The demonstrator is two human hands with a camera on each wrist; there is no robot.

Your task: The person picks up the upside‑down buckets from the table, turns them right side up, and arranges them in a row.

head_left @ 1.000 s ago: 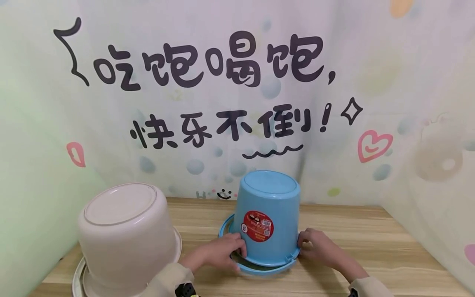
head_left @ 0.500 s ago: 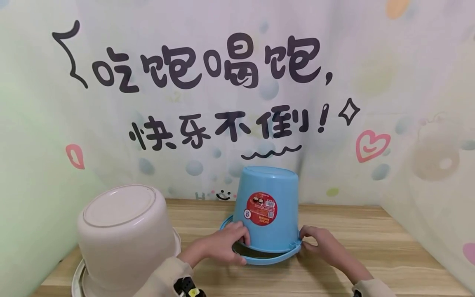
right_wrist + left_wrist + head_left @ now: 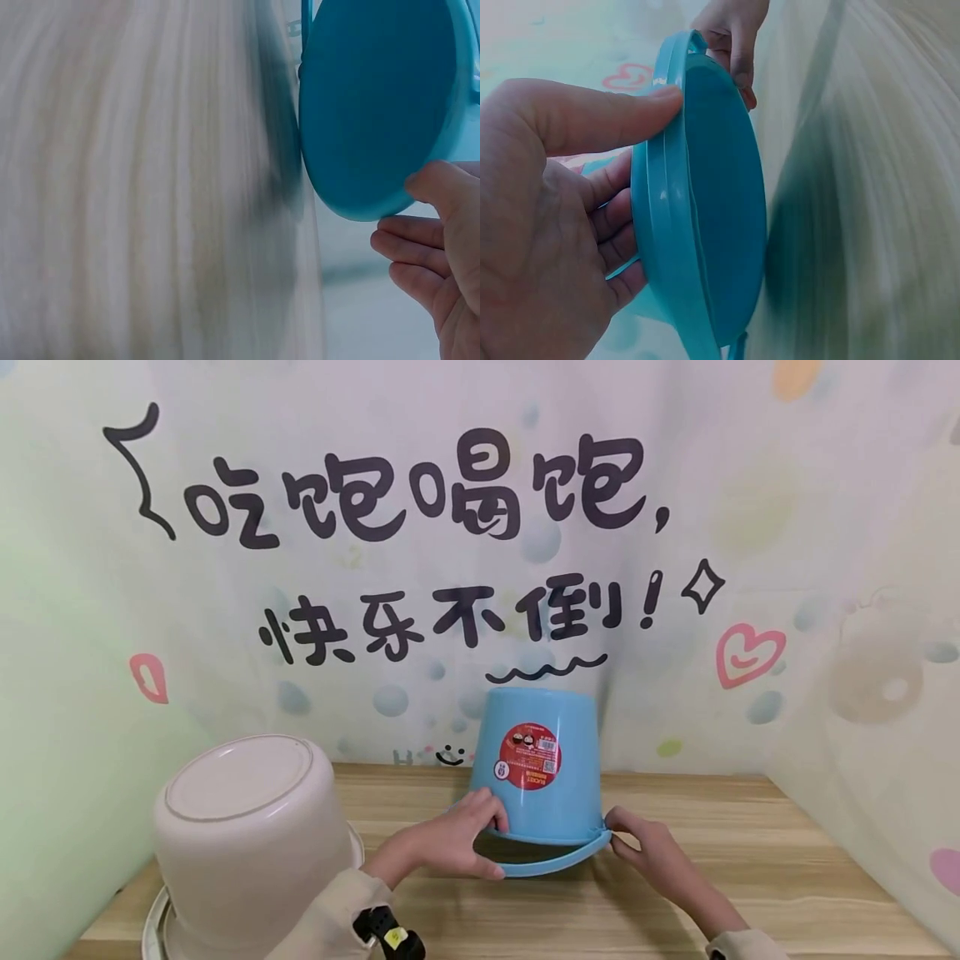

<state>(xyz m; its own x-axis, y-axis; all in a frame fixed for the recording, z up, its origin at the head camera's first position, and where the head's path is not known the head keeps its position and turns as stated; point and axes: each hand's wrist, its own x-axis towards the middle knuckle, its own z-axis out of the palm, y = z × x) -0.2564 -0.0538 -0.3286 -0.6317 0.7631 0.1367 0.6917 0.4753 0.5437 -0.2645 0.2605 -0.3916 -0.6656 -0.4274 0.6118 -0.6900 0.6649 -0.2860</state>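
A light blue bucket [image 3: 577, 760] with a round red label [image 3: 530, 756] is upside down and tilted, its front rim raised above the table. My left hand [image 3: 453, 839] grips the left side of the rim, thumb over the blue handle [image 3: 555, 865] and fingers on the outer wall. On the other side my right hand [image 3: 652, 852] pinches the rim where the handle joins it. The left wrist view looks into the bucket's inside [image 3: 724, 202], past the left thumb. In the right wrist view, the thumb of the right hand [image 3: 461, 240] lies at the rim.
A larger off-white bucket [image 3: 247, 860] stands upside down at the left, close to my left forearm. The wooden table [image 3: 750, 843] reaches back to a printed cloth backdrop [image 3: 390, 610], with cloth walls on both sides.
The blue bucket has tipped back, its front rim rising off the table and its base turning away toward the backdrop. Both hands have kept their hold and risen slightly with it.
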